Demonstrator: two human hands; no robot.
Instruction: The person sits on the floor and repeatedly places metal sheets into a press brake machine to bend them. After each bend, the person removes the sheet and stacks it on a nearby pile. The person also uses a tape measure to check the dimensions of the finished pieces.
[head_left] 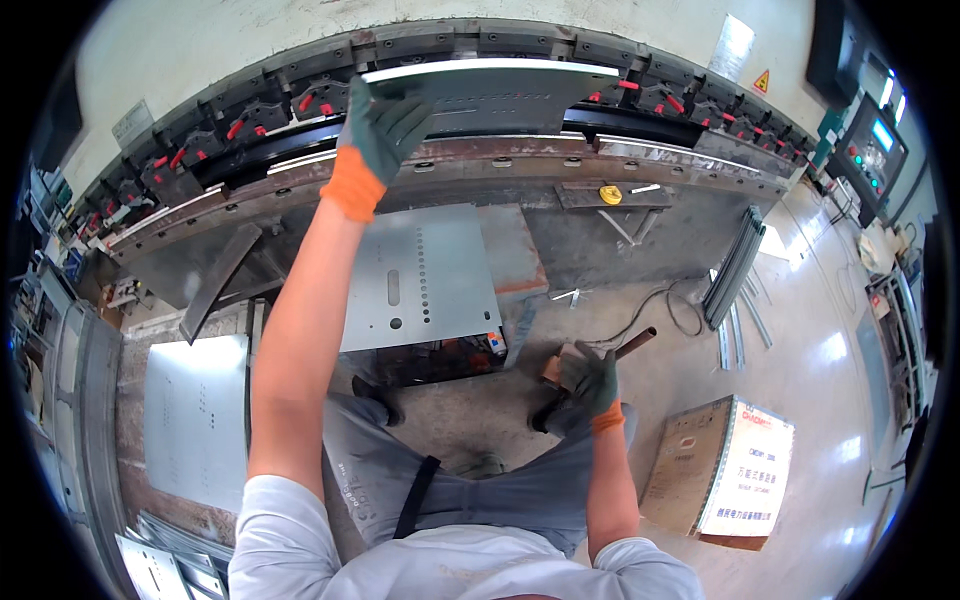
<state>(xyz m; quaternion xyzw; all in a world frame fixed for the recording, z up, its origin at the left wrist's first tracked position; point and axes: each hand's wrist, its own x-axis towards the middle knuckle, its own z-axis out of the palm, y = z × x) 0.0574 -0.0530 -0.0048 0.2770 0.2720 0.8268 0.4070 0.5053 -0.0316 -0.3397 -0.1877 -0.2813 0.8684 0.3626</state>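
Observation:
My left hand (385, 135), in a green-grey glove with an orange cuff, is raised at the left end of a grey metal panel (510, 100). Its fingers lie across the panel's near face and the thumb points up by its edge. The panel has a bright upper edge and rows of small holes, and stands against the press brake (480, 150). Low by my right knee, my right hand (594, 380), gloved alike, is closed around a brown rod (637, 342) whose end sticks out to the right. The rod's other end is hidden by the hand.
Before me a punched sheet (450, 270) lies on a stand; another sheet (197, 420) lies at left. A yellow tape measure (610, 195) rests on a small bracket shelf. At right are a cardboard box (690, 465), leaning metal strips (735, 265), a cable (655, 300) and a control panel (870, 150).

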